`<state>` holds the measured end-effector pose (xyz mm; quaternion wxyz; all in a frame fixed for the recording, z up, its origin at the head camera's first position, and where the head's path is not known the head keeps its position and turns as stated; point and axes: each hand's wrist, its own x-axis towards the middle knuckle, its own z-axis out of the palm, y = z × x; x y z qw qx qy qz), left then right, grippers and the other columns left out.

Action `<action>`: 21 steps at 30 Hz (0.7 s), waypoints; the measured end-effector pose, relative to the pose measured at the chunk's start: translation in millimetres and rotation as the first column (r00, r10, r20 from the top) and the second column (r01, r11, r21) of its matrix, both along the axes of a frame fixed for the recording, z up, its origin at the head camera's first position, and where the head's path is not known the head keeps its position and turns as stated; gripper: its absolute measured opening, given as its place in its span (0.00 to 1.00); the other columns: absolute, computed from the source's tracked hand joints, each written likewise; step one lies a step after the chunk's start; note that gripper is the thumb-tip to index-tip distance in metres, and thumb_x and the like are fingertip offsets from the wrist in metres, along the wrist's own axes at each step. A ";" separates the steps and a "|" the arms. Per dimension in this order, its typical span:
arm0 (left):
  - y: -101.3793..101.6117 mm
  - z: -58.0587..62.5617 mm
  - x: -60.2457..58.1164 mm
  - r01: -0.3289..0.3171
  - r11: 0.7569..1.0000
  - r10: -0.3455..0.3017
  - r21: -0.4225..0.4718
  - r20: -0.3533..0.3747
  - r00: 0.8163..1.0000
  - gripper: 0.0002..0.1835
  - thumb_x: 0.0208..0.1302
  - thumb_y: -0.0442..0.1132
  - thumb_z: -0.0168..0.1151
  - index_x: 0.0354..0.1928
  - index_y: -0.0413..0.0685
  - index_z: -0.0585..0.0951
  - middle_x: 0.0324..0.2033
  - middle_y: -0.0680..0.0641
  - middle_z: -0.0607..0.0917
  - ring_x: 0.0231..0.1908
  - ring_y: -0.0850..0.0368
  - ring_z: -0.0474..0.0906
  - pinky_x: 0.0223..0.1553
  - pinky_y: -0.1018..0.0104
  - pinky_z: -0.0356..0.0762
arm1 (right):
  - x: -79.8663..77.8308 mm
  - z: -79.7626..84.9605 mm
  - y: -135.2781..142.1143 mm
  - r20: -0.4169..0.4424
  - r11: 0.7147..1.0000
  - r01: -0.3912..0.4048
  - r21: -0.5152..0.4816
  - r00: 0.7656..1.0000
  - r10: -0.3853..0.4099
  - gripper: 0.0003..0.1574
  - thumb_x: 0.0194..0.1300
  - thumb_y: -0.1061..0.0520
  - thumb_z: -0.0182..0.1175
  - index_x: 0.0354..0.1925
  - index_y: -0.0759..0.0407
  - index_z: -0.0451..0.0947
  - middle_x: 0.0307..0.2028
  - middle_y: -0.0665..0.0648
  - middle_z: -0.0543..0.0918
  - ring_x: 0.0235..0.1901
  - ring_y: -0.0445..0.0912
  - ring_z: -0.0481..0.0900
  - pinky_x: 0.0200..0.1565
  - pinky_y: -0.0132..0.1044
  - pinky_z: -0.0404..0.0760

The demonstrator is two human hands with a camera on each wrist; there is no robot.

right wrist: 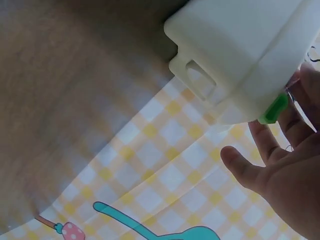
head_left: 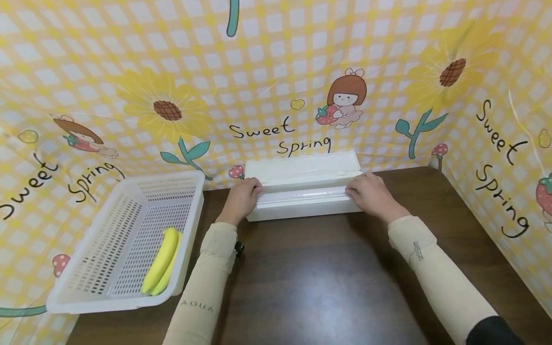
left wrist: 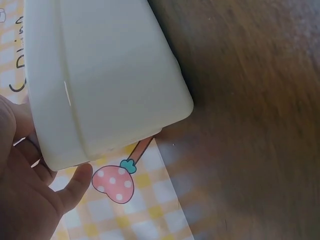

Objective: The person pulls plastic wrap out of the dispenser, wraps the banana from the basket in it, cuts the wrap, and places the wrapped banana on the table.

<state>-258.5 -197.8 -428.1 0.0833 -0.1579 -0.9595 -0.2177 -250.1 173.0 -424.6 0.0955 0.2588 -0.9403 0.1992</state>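
A long white cling film dispenser box (head_left: pixel 306 211) stands against the back cloth with its lid (head_left: pixel 302 166) raised. Across its opening lies shiny clear cling film (head_left: pixel 304 194). At the box's left end my left hand (head_left: pixel 239 199) has its fingers curled in, pinching the film's edge. My right hand (head_left: pixel 374 195) does likewise at the right end. The left wrist view shows the box wall (left wrist: pixel 115 75), with fingertips partly hidden behind it. In the right wrist view a green piece (right wrist: pixel 275 109) sticks out at the box end, near the fingers, and the little finger hangs apart.
A white perforated basket (head_left: pixel 191 206) stands on the left, holding yellow bananas (head_left: pixel 161 261). Under everything is a dark brown wooden table (head_left: pixel 310 278). Yellow checked cloth (head_left: pixel 258 72) rises behind and at both sides.
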 end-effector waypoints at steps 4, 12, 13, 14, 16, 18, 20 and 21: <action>-0.7 0.3 -0.4 -0.006 1.000 0.006 0.004 0.009 1.000 0.03 0.74 0.33 0.58 0.39 0.43 0.78 0.35 0.44 0.81 0.41 0.45 0.76 0.49 0.49 0.73 | -3.9 7.6 -5.3 0.124 0.999 0.030 0.020 0.992 -0.032 0.13 0.72 0.54 0.61 0.40 0.61 0.88 0.34 0.55 0.86 0.42 0.56 0.74 0.49 0.56 0.70; -0.4 -1.1 -3.9 -0.029 0.999 0.028 0.045 0.024 0.999 0.06 0.76 0.36 0.56 0.40 0.43 0.79 0.39 0.44 0.83 0.43 0.46 0.77 0.52 0.50 0.73 | -11.6 15.9 -10.7 0.144 0.998 0.000 0.057 0.990 -0.009 0.10 0.69 0.60 0.62 0.44 0.65 0.87 0.39 0.60 0.86 0.42 0.57 0.74 0.46 0.54 0.72; -0.5 -1.5 -4.1 -0.034 0.998 0.032 0.051 0.029 0.999 0.06 0.76 0.37 0.56 0.40 0.42 0.79 0.39 0.44 0.83 0.43 0.46 0.77 0.52 0.51 0.73 | -12.7 16.0 -10.8 0.123 0.998 -0.009 0.067 0.992 0.000 0.09 0.69 0.63 0.62 0.43 0.65 0.87 0.38 0.60 0.87 0.41 0.57 0.75 0.45 0.54 0.73; -0.6 -2.0 -4.1 -0.039 0.998 0.037 0.058 0.034 0.999 0.06 0.76 0.37 0.56 0.40 0.43 0.79 0.39 0.44 0.82 0.43 0.46 0.76 0.52 0.51 0.72 | -13.9 16.0 -10.9 0.100 0.997 -0.017 0.077 0.995 0.009 0.09 0.68 0.64 0.61 0.43 0.65 0.87 0.38 0.61 0.87 0.41 0.58 0.76 0.45 0.54 0.73; -0.8 -2.2 -3.7 -0.047 0.997 0.044 0.067 0.039 0.998 0.07 0.76 0.37 0.55 0.40 0.42 0.79 0.39 0.44 0.82 0.43 0.46 0.76 0.52 0.51 0.72 | -16.6 15.6 -11.1 0.053 0.995 -0.032 0.095 0.998 0.027 0.09 0.67 0.67 0.59 0.41 0.66 0.86 0.37 0.62 0.86 0.39 0.59 0.77 0.43 0.54 0.75; -0.9 -1.8 -3.4 -0.052 0.996 0.049 0.074 0.049 0.998 0.07 0.76 0.38 0.55 0.41 0.42 0.79 0.39 0.44 0.82 0.43 0.46 0.76 0.51 0.51 0.72 | -18.9 15.1 -11.9 0.006 0.993 -0.036 0.111 0.999 0.035 0.10 0.65 0.70 0.58 0.40 0.67 0.86 0.36 0.63 0.86 0.38 0.59 0.78 0.41 0.53 0.77; -0.8 -1.1 -3.2 -0.056 0.995 0.051 0.078 0.063 0.997 0.07 0.76 0.38 0.55 0.42 0.42 0.79 0.39 0.44 0.82 0.43 0.46 0.75 0.51 0.51 0.72 | -20.4 14.8 -13.1 -0.031 0.992 -0.033 0.125 0.999 0.037 0.10 0.65 0.71 0.57 0.38 0.67 0.86 0.34 0.63 0.85 0.36 0.59 0.78 0.39 0.53 0.78; -0.8 -0.6 -3.2 -0.056 0.995 0.051 0.080 0.069 0.996 0.07 0.77 0.38 0.54 0.42 0.42 0.79 0.39 0.44 0.82 0.43 0.46 0.75 0.51 0.51 0.72 | -20.7 14.6 -13.6 -0.049 0.991 -0.029 0.133 0.998 0.036 0.10 0.65 0.71 0.57 0.38 0.67 0.86 0.34 0.63 0.84 0.35 0.59 0.78 0.38 0.52 0.78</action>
